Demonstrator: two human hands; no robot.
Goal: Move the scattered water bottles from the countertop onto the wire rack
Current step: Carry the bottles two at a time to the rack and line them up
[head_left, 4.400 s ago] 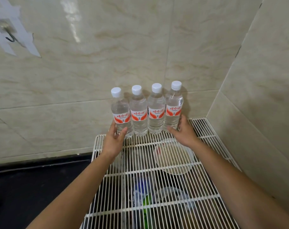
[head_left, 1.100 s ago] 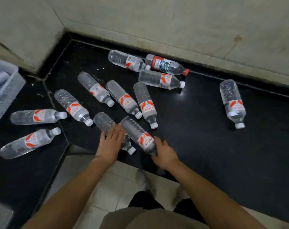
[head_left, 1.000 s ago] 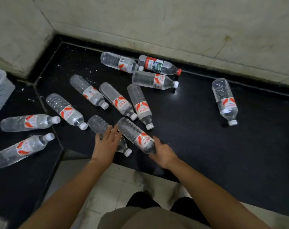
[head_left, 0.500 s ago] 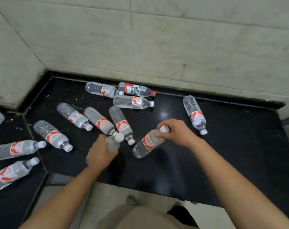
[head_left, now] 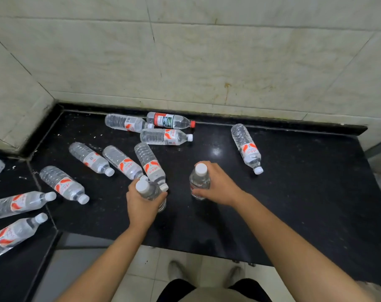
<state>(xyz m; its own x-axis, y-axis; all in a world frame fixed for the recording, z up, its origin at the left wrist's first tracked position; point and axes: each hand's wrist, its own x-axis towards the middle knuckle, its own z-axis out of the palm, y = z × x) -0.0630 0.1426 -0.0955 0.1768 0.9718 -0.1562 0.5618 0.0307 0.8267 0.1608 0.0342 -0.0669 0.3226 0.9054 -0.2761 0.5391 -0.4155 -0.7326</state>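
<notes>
The left hand has its fingers curled tight round a clear plastic water bottle with a white cap, held upright over the near part of the glossy black worktop. Just to its right, the right hand clamps its fingers round a second clear white-capped bottle, also upright; whether its base touches the worktop cannot be told. Ten more bottles lie on their sides, most left of and beyond the hands: a red-labelled, red-capped bottle by the far beige tiled wall, a lone white-capped bottle at the right
</notes>
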